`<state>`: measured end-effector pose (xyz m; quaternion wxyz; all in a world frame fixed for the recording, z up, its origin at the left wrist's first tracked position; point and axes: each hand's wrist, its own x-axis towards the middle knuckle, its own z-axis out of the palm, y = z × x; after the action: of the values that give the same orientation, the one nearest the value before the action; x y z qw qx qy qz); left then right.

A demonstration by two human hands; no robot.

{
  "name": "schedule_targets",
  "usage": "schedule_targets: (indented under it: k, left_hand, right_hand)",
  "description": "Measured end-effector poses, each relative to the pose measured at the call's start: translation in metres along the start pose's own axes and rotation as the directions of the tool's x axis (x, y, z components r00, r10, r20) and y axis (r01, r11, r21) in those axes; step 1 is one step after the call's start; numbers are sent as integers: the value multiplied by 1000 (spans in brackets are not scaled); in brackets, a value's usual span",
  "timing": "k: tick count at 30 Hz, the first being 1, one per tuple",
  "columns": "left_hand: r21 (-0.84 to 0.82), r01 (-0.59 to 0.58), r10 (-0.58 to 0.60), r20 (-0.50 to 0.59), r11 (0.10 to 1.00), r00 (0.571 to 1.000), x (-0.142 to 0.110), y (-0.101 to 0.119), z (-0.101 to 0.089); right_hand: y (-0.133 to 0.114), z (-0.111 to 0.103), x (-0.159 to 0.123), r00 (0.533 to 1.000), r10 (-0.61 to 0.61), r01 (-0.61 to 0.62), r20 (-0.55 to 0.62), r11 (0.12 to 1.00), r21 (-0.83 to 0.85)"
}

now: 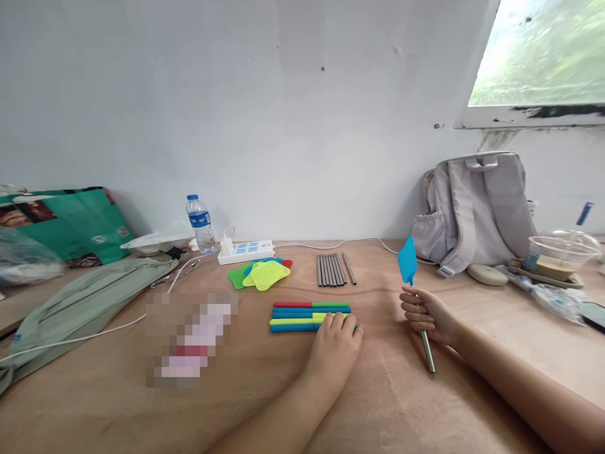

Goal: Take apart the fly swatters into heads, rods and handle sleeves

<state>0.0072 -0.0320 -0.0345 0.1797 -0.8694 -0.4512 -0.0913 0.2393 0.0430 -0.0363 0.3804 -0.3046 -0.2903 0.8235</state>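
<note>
L hand [334, 345] on col. tubes [292, 313], R hand [429, 315] gripping blue swatter [407, 261] — tilted

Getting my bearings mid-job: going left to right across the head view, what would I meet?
Green shopping bag → blue-capped water bottle → pile of mesh swatter heads → row of metal tubes → blue fly swatter in the right hand → grey backpack → clear plastic container.
</note>
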Motion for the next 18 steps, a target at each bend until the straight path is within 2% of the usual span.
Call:
schedule_targets:
  k: [8, 11, 15, 18]
  left_hand:
    - [45, 21, -21, -13, 999, 1000, -2, -5, 0]
    - [53, 39, -39, -4, 998, 999, -2, -7, 1]
    - [63, 44, -44, -2, 997, 999, -2, -9, 2]
    - [69, 64, -65, 6, 996, 998, -3, -10, 2]
  right_hand:
    - [1, -1, 1, 1000, -7, 8, -12, 1000, 8]
    - [2, 2, 0, 1000, -11, 11, -25, 999, -38]
    - [5, 14, -3, 995, -78, 65, -62, 980, -189]
    - [9, 29, -6, 965, -233, 166, -124, 901, -402]
